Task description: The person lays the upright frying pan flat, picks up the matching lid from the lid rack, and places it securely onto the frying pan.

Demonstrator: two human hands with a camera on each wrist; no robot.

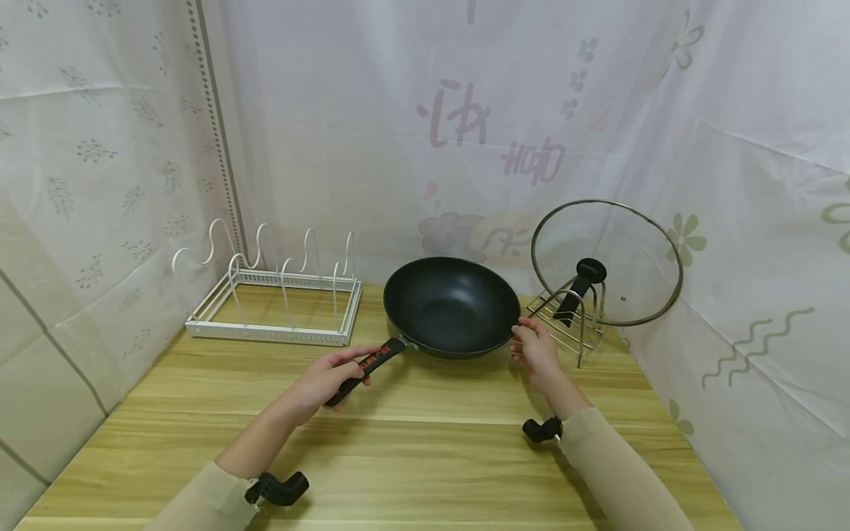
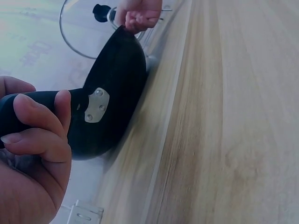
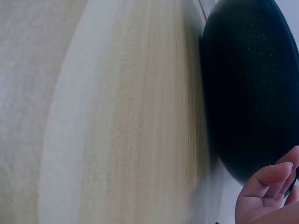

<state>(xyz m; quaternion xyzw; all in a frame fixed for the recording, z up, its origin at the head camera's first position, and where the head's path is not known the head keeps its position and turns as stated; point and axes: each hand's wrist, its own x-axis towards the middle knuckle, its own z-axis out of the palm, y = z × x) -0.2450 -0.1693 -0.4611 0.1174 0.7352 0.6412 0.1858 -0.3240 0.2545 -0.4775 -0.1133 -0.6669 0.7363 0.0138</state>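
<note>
A black wok is at the middle of the wooden table, its bowl facing up and tilted a little toward me. My left hand grips its black handle, which has red lettering; in the left wrist view the fingers curl round the handle near a riveted metal plate. At the wok's right rim my right hand pinches the edge between thumb and fingers. The right wrist view shows the wok's dark outer side with the right hand at its rim.
A white pan rack with several curved dividers stands at the back left. Back right, a small metal wire rack holds a glass lid upright, close to my right hand. Printed curtains hang behind the table.
</note>
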